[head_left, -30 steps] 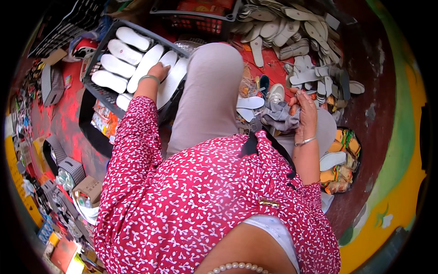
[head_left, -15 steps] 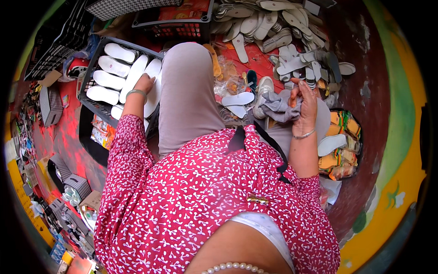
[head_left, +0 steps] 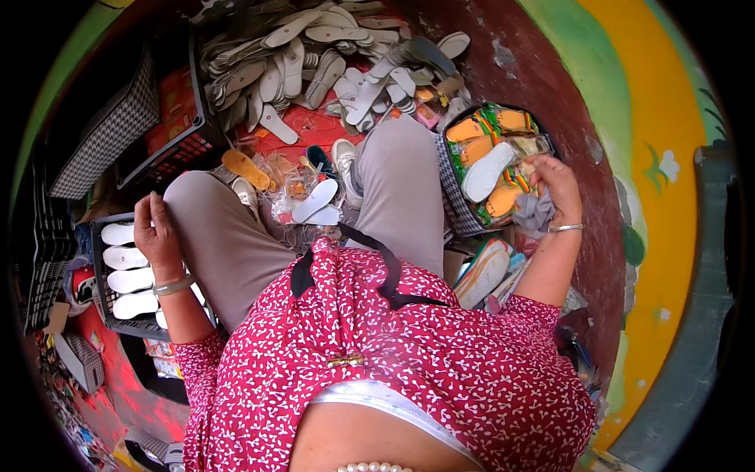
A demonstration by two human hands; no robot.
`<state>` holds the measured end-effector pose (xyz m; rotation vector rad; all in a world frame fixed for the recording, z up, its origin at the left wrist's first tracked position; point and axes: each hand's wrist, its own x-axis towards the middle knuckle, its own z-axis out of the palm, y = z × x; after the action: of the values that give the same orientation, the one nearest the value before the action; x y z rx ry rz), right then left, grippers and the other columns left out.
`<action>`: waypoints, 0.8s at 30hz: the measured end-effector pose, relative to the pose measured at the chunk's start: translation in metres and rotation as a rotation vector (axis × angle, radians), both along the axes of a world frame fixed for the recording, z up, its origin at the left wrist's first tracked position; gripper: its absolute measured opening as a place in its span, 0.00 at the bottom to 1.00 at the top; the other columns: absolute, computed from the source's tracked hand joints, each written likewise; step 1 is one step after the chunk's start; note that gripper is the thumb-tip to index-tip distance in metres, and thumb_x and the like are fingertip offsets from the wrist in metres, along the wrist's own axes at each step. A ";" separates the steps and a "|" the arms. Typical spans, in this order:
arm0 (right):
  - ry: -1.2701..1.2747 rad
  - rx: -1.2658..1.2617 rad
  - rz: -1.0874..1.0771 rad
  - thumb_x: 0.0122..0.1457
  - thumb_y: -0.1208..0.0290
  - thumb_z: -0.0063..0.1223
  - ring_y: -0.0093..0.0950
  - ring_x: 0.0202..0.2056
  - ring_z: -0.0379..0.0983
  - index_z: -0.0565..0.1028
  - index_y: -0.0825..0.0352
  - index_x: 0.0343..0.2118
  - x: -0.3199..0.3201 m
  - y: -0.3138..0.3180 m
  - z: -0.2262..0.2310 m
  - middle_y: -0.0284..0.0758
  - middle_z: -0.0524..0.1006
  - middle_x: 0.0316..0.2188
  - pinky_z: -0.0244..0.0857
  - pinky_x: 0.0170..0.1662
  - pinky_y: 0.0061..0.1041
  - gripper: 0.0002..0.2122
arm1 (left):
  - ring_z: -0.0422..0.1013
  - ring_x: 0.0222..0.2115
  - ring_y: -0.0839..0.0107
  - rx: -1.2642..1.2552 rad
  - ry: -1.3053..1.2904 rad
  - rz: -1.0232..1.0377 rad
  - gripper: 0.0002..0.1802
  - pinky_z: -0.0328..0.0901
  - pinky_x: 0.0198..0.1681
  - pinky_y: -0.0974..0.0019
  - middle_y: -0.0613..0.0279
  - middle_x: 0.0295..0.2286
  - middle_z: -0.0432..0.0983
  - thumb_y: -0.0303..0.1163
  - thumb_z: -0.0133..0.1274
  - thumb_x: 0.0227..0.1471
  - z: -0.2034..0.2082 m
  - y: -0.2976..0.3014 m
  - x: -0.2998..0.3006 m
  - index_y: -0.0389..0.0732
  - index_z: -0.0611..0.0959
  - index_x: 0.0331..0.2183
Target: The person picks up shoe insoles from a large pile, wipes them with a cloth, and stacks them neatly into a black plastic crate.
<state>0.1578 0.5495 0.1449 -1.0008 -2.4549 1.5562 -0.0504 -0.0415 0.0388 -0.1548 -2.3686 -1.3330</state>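
Note:
My left hand is raised beside my left knee, its fingers curled together and nothing visible in them. Near it stands a dark plastic crate with white insoles laid in rows, partly hidden by my forearm. My right hand is at the right edge of a houndstooth-patterned basket, closed on a crumpled grey cloth that hangs below its fingers. In that basket lie orange insoles in clear wrappers, with one loose whitish insole on top.
A large heap of pale insoles covers the far floor. Between my feet are two white insoles, an orange insole and clear wrappers. Another crate with a houndstooth panel stands far left. A painted wall curves along the right.
My left hand has left the insoles in the crate and risen beside my knee. My right hand, with the grey cloth, has moved out to the basket's right edge. The view has turned rightward.

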 end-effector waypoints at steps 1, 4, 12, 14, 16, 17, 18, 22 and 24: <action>-0.121 0.119 0.017 0.55 0.65 0.48 0.24 0.18 0.67 0.74 0.72 0.33 0.011 0.015 -0.016 0.37 0.74 0.22 0.60 0.24 0.20 0.13 | 0.63 0.27 0.83 0.017 -0.028 -0.054 0.08 0.60 0.32 0.78 0.70 0.25 0.70 0.31 0.46 0.56 0.015 0.016 0.005 0.36 0.76 0.32; -0.475 0.616 -0.004 0.51 0.56 0.51 0.36 0.31 0.73 0.74 0.74 0.33 0.023 0.034 -0.078 0.47 0.76 0.30 0.65 0.36 0.31 0.20 | 0.68 0.30 0.74 -0.162 0.146 -0.234 0.06 0.63 0.36 0.73 0.62 0.27 0.72 0.26 0.48 0.54 0.034 0.058 0.012 0.34 0.76 0.33; -0.737 0.560 -0.251 0.40 0.42 0.56 0.43 0.46 0.69 0.66 0.81 0.44 -0.045 -0.001 -0.146 0.52 0.71 0.44 0.61 0.49 0.32 0.41 | 0.67 0.25 0.56 -0.402 0.159 -0.522 0.02 0.62 0.29 0.61 0.53 0.22 0.70 0.22 0.52 0.46 0.035 0.098 0.021 0.35 0.75 0.26; -0.813 0.521 -0.352 0.38 0.43 0.59 0.41 0.47 0.68 0.58 0.81 0.51 -0.061 -0.020 -0.142 0.51 0.69 0.47 0.61 0.50 0.31 0.46 | 0.67 0.25 0.56 -0.370 0.108 -0.500 0.02 0.62 0.29 0.61 0.54 0.22 0.70 0.22 0.52 0.45 0.029 0.095 0.020 0.35 0.75 0.26; -0.888 0.478 -0.358 0.37 0.45 0.61 0.39 0.48 0.68 0.51 0.79 0.54 -0.066 -0.015 -0.150 0.50 0.67 0.49 0.61 0.51 0.30 0.50 | 0.67 0.24 0.57 -0.351 0.079 -0.471 0.02 0.62 0.29 0.61 0.54 0.21 0.70 0.22 0.52 0.45 0.027 0.092 0.020 0.35 0.75 0.25; -0.927 0.456 -0.360 0.36 0.45 0.62 0.38 0.49 0.67 0.47 0.78 0.56 -0.067 -0.014 -0.154 0.49 0.66 0.50 0.61 0.51 0.30 0.52 | 0.67 0.24 0.57 -0.363 0.091 -0.480 0.02 0.62 0.28 0.61 0.54 0.21 0.70 0.22 0.52 0.45 0.028 0.092 0.020 0.35 0.75 0.25; -0.919 0.471 -0.377 0.36 0.46 0.63 0.39 0.49 0.67 0.46 0.78 0.56 -0.067 -0.012 -0.157 0.49 0.67 0.50 0.61 0.51 0.30 0.53 | 0.67 0.24 0.57 -0.375 0.103 -0.490 0.02 0.62 0.28 0.61 0.54 0.21 0.70 0.22 0.52 0.45 0.028 0.093 0.021 0.35 0.75 0.25; -0.819 0.499 -0.340 0.38 0.48 0.61 0.40 0.48 0.68 0.56 0.80 0.52 -0.061 -0.003 -0.164 0.50 0.68 0.48 0.61 0.50 0.30 0.45 | 0.67 0.24 0.57 -0.406 0.116 -0.486 0.02 0.62 0.27 0.61 0.54 0.21 0.70 0.23 0.52 0.45 0.031 0.096 0.023 0.36 0.75 0.25; -0.745 0.477 -0.284 0.39 0.49 0.60 0.41 0.48 0.68 0.60 0.80 0.49 -0.049 0.018 -0.177 0.50 0.69 0.47 0.61 0.49 0.30 0.42 | 0.67 0.24 0.57 -0.408 0.112 -0.502 0.03 0.62 0.27 0.61 0.54 0.21 0.70 0.23 0.52 0.45 0.032 0.097 0.024 0.36 0.75 0.25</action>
<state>0.1091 0.5679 -0.0323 -1.9451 -2.7026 0.4992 -0.0268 0.0551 0.0712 -0.9681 -2.5693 -0.9699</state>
